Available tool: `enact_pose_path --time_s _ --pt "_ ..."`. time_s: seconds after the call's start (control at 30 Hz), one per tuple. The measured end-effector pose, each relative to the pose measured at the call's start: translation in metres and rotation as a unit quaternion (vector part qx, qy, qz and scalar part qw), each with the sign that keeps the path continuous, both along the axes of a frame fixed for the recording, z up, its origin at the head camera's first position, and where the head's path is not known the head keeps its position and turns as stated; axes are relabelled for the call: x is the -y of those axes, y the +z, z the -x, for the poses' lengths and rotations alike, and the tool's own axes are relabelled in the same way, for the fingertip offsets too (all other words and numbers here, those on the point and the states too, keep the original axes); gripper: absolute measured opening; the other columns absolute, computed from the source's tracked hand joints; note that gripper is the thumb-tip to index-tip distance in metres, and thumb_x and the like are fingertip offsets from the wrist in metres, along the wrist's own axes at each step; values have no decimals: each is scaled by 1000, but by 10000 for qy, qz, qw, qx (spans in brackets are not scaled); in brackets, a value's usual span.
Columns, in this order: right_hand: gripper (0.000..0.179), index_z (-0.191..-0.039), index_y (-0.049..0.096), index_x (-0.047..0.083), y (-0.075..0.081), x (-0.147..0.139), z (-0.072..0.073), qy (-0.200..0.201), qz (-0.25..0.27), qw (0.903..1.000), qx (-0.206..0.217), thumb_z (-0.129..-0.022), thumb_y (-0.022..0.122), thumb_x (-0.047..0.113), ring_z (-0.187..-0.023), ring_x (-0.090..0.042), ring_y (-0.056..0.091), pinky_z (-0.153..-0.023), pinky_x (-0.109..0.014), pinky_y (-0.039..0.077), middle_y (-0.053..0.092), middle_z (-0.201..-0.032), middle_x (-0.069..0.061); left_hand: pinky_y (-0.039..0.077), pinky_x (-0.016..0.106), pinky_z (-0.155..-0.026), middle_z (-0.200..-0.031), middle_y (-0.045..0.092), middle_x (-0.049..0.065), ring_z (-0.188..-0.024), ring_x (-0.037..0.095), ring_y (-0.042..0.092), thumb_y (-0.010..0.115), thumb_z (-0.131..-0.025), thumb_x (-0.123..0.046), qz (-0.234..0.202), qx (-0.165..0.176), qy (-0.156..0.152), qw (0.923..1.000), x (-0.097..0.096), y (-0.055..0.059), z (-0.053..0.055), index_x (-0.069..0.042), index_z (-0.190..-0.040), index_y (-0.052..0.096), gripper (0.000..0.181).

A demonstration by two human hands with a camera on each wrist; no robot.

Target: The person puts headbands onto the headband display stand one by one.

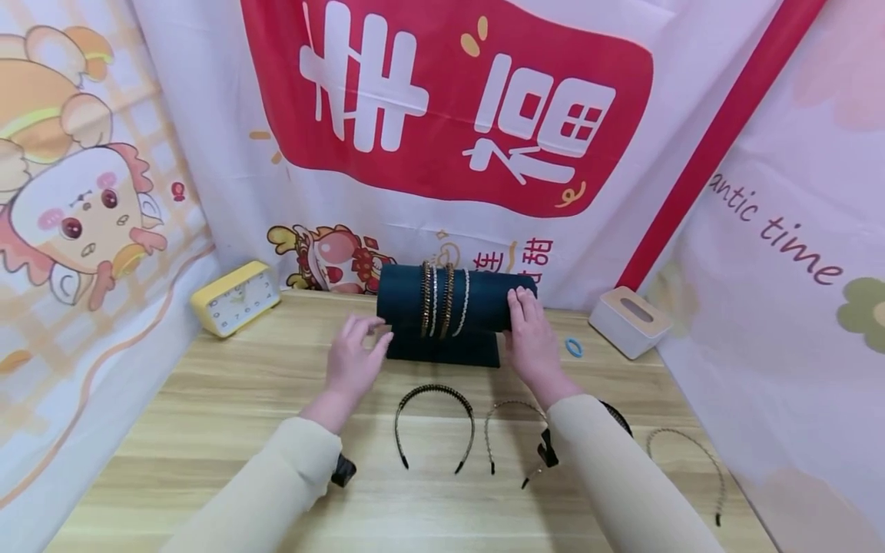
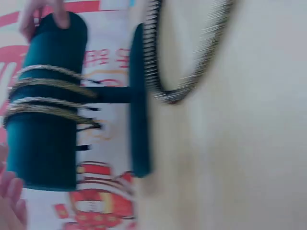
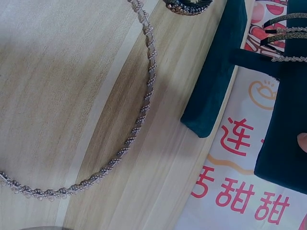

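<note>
A dark teal velvet headband stand (image 1: 492, 307) with a horizontal roll on a flat base stands at the back of the table. Several headbands (image 1: 448, 301), some gold-brown and some silvery, sit around the roll's middle. My right hand (image 1: 532, 338) grips the roll's right end, fingers over its top; one fingertip (image 3: 302, 142) shows in the right wrist view. By the left end is my left hand (image 1: 355, 357), fingers loosely bent and holding nothing. A dark beaded headband (image 1: 434, 390) lies in front of the stand, with a slim twisted headband (image 1: 488, 438) to its right.
Beyond my right sleeve lie a dark headband (image 1: 615, 417) and another slim one (image 1: 717, 476). A yellow clock (image 1: 238, 298) stands at back left. A white tissue box (image 1: 625, 326) and a small blue ring (image 1: 574, 347) are at back right. Printed cloth walls border the table.
</note>
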State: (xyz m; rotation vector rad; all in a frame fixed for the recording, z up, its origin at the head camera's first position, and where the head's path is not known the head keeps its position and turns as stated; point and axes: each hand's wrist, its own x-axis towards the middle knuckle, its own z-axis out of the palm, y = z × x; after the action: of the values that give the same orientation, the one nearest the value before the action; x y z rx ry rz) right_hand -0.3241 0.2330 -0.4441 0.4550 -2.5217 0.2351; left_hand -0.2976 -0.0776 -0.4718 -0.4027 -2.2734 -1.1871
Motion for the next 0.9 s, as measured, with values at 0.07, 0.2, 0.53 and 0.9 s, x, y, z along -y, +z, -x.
enact_pose_path --time_s 0.07,0.2,0.53,0.9 --pt "71 -147 38 -3 1 0 0 -15 20 10000 27 -86 74 3 -139 -38 32 -114 -46 28 37 -149 -23 52 39 -79 -102 61 4 -91 21 59 74 -90 -16 233 1175 -169 9927 -1 -17 -4 -7 -112 68 25" --pt "70 -148 38 -2 1 -1 0 -106 31 9998 167 -87 73 4 -140 -38 31 -115 -46 27 37 -150 -22 52 42 -80 -98 60 4 -93 25 60 78 -86 -21 1449 2654 -748 9502 -12 -47 -11 -7 -109 67 30" --pt "71 -148 38 -2 1 1 -1 -132 4 9998 133 -87 74 5 -138 -38 33 -114 -47 29 37 -149 -22 45 36 -61 -75 52 -1 -67 18 50 75 -86 -18 2364 2678 -504 9327 -38 -61 -13 -13 -80 53 23" --pt "71 -149 36 -1 0 3 0 -250 -56 9994 250 -88 73 7 -140 -37 30 -114 -45 28 35 -150 -21 45 33 -57 -79 53 5 -66 20 53 66 -87 -8 1251 3330 -560 9329 -11 -36 -13 -7 -91 53 13"
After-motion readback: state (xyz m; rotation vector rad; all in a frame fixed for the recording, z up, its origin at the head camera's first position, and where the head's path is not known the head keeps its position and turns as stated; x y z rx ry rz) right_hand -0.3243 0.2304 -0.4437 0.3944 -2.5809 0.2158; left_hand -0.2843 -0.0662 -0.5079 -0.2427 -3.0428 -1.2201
